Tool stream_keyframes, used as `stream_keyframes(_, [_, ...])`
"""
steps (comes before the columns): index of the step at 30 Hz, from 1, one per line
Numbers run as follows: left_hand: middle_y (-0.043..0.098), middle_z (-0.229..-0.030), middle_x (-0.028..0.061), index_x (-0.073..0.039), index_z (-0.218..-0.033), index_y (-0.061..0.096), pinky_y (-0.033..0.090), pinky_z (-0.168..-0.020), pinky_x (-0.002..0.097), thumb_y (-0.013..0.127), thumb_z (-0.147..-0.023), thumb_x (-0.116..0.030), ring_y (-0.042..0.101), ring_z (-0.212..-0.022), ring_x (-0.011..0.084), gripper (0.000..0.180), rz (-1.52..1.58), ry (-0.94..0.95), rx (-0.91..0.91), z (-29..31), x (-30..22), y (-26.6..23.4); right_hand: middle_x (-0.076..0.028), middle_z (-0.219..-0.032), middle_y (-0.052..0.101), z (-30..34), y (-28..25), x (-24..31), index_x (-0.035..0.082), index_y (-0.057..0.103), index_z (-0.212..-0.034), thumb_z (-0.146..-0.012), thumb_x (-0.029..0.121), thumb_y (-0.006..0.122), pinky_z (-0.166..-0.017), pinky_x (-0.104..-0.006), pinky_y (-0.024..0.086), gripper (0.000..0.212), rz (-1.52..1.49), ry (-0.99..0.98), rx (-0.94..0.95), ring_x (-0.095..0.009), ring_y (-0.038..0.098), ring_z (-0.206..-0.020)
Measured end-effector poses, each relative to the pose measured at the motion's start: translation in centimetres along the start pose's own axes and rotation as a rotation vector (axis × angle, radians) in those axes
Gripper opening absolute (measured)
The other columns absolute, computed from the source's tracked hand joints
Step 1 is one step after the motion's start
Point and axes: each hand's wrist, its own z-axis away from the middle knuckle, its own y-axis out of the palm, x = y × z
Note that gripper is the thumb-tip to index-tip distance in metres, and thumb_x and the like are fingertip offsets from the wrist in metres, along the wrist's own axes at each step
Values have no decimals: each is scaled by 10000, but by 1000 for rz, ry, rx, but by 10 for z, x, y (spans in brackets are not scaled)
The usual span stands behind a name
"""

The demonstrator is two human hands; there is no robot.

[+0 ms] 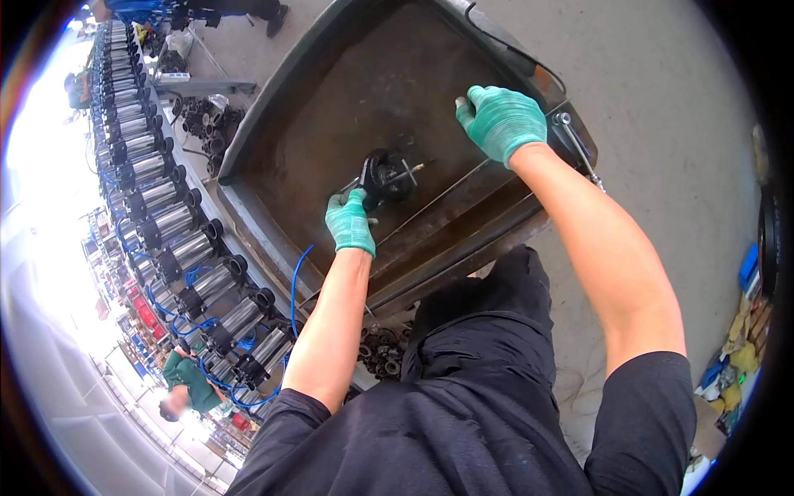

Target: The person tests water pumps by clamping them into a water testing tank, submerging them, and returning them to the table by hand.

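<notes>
My left hand [350, 223], in a green knit glove, is closed on the near left side of a black round fitting [385, 178]. A thin metal crosspiece with a brass-coloured tip [418, 168] sticks out of the fitting to the right. The fitting is over a brown, stained metal tray [331, 107]. My right hand [503, 122], gloved the same, is raised over the tray's right part, apart from the fitting. Its fingers curl inward, and whatever they may hold is hidden. Near it, a chrome wrench-like tool [575, 149] lies on the tray's right edge.
A black cable [513, 51] runs along the tray's far right rim. On the left stands a long row of shiny metal cylinders [153, 198] with blue hoses [299, 281]. Black round parts [382, 351] are piled below the tray. A person in green [192, 382] is at lower left.
</notes>
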Motion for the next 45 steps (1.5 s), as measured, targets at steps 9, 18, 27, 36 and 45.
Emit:
stream_keyframes(9, [629,-951,73,-29,-1003,587,459,-392,283,695,-882,-109,589,-665,152,181,-14,-63,25,4,0,-6,-125,-919,716,2,4,-3,108,675,-944,-1022,383,467,-758,-469,567,354,7,-40,-43,-341,701,-860])
stream_keyframes(18, [436,-704,-22,-107,-778,461,384,-368,239,695,-859,-28,423,-491,90,260,-3,-54,32,17,-8,-8,-91,-771,654,1,18,-4,103,638,-815,-935,281,641,-632,-426,544,215,-27,-178,-298,-296,667,-715])
stream_keyframes(27, [523,-731,-19,-122,-865,475,382,-388,232,697,-839,-72,397,-448,62,230,4,-52,3,24,-8,-11,-100,-724,593,-5,25,-8,59,658,-837,-893,121,726,-562,-343,478,109,-127,-263,-305,-257,575,-576])
stream_keyframes(36, [427,-755,-37,-126,-806,444,394,-390,191,722,-835,-32,441,-534,56,295,94,-43,21,26,-11,-9,-91,-776,645,-4,26,-13,49,687,-851,-878,81,753,-600,-308,529,77,-117,-283,-273,-237,638,-634])
stream_keyframes(45, [462,-802,-20,-129,-805,423,417,-409,200,753,-834,-26,461,-546,66,347,0,-60,35,25,-10,-6,-87,-778,648,-4,27,-16,50,700,-864,-880,66,751,-602,-299,530,56,-106,-296,-275,-225,646,-642])
